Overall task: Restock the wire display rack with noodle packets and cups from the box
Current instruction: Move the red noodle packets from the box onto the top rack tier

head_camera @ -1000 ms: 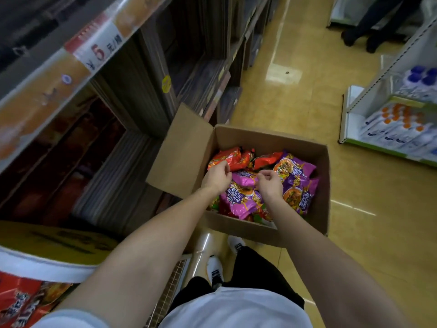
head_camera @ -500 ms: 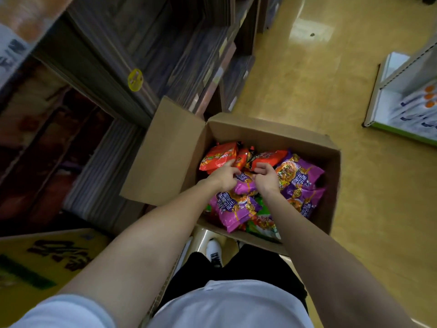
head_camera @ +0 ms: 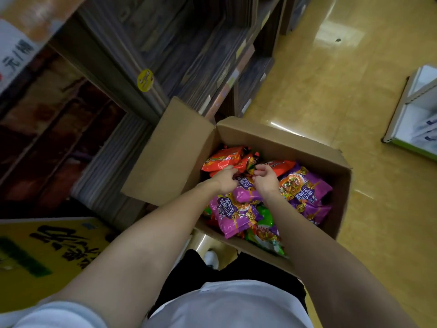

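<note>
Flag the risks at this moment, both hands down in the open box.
1. Both hands, left hand and right hand, work the same purple packet; pulling it from under neighbours could crush noodles or tear the wrap.
2. The packets lie in a loose heap; lifting one may drag an orange packet over the cardboard box rim.

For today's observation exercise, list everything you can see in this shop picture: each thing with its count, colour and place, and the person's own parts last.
cardboard box: one, brown, open, on the floor by the shelving
purple packets: several, purple, in the box, centre and right
orange-red packets: several, far side of the box
green packets: at least one, near side of the box
shelving: dark wood, left
yellow sign: one, lower left
white shelf unit: one, right edge
floor: yellow, glossy
left hand: among the packets
right hand: among the packets
</note>
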Available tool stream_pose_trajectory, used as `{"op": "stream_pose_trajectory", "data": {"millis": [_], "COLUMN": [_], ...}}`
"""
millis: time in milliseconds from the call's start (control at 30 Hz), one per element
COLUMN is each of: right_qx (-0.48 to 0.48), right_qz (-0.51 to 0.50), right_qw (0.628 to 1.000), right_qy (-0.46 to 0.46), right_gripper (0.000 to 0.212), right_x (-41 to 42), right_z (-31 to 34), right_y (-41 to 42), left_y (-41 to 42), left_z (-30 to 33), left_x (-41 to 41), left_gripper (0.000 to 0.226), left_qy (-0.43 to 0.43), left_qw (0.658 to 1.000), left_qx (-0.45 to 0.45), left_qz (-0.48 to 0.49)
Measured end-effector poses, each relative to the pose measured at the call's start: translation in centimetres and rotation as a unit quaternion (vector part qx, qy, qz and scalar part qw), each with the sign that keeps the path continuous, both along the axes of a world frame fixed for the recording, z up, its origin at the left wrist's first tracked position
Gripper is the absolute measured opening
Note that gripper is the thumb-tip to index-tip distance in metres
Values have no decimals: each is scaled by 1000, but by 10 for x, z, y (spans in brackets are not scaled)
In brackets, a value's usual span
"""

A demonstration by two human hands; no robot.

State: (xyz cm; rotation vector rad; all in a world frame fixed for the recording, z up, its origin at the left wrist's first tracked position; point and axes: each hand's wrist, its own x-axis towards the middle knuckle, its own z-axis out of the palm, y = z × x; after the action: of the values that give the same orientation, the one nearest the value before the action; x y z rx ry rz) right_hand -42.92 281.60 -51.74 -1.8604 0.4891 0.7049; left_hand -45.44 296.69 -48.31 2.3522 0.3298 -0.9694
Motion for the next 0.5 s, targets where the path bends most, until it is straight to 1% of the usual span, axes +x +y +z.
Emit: {"op": "stream_pose_trajectory", "data": {"millis": [167,267,367,433,500], "right_qx": [4,-2,-6,-14,-21], "right_qz": [12,27,47,56,63], "right_qw": [1000,998,996,995,992], "right_qy": [-24,-54,-78,-87,-103], "right_gripper": [43,40,32,31,31], "right_x": [-2,-8,-18,-24,-33], "right_z": [16,25,39,48,56], "right_y": [8,16,24,27,32], "left_y": [13,18,25,30,35], "left_z": [12,23,34,41,53], "left_x": [-9,-17,-30,-38,-46], "left_gripper": [39,29,29,32,30], "left_qy": [-38,-87,-136,-165,-189], "left_qw": [999,995,989,983,977], "left_qx": [-15,-12,9,12,5], "left_qz": [32,42,58,76,94]}}
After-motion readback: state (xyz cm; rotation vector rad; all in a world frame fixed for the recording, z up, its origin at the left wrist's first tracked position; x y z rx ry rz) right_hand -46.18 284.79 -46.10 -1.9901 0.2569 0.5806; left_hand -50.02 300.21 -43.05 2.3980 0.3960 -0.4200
